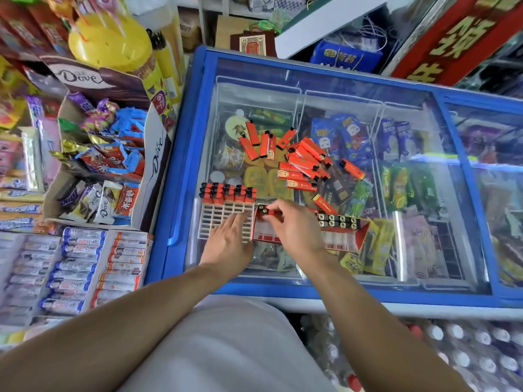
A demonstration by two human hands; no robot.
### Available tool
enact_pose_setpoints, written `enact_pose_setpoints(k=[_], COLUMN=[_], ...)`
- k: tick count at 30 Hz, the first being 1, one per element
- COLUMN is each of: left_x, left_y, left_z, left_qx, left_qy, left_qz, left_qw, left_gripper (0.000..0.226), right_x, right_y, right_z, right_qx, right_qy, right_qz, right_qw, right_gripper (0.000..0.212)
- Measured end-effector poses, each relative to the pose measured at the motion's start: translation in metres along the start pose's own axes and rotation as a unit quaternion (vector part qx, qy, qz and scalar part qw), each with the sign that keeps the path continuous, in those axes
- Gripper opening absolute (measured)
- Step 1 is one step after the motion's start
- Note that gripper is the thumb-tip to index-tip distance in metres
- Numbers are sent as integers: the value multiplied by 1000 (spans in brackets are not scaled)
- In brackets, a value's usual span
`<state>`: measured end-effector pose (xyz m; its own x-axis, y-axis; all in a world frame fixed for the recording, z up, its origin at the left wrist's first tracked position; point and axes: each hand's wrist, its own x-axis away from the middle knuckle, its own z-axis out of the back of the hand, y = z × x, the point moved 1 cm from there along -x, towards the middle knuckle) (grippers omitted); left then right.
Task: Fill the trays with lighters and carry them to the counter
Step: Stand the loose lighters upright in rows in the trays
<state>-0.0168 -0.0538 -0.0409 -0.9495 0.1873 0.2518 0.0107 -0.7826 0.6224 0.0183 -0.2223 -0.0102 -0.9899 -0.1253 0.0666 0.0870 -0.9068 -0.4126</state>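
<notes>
Step in hand: setting one more lighter into the red cardboard tray [351, 236], which lies on the glass lid of the blue chest freezer [181, 165].
Right hand [294, 224]: fingers [276, 210] curled and pinching a red lighter with a black top [267, 212] at the left end of the red tray.
Left hand [229, 241]: fingers straight and lying flat on the white plastic grid tray [215, 219], just beside the red one; it seems to steady the tray.
White tray filling: only the far rows hold upright red lighters [228, 190]; the near cells show bare.
Red tray filling: one row of black tops [338, 220] to the right of the hand; the rest is not filled.
Loose stock: a pile of red lighters [302, 162] lies flat on the glass, behind both trays, within easy reach.
Advice, as I judge: hold the lighter upright, bottom first, line it with the free cell and push straight down; keep the tray from sliding on the smooth glass.
Progress: early; both trays are far from full, so carrying to the counter is not yet due.
</notes>
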Motion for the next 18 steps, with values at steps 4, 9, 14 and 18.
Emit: enact_pose_setpoints(k=[4,9,14,18], left_x=[0,-1,-1,-2], left_y=[-2,-1,4,5], left_z=[-3,-2,-2,-2], left_qx=[8,27,28,23], left_qy=[-34,-46,-46,-45], left_qz=[8,7,-5,-9], left_qw=[999,999,999,999], left_gripper=[71,75,73,78], right_x=[-2,3,5,10], right_y=[-2,1,7,8], right_z=[-11,-16,-17,-14], right_qx=[50,10,16,20], right_qy=[53,76,81,76], right_qz=[22,3,12,15], right_qw=[997,997,997,997], right_gripper=[19,21,21,28])
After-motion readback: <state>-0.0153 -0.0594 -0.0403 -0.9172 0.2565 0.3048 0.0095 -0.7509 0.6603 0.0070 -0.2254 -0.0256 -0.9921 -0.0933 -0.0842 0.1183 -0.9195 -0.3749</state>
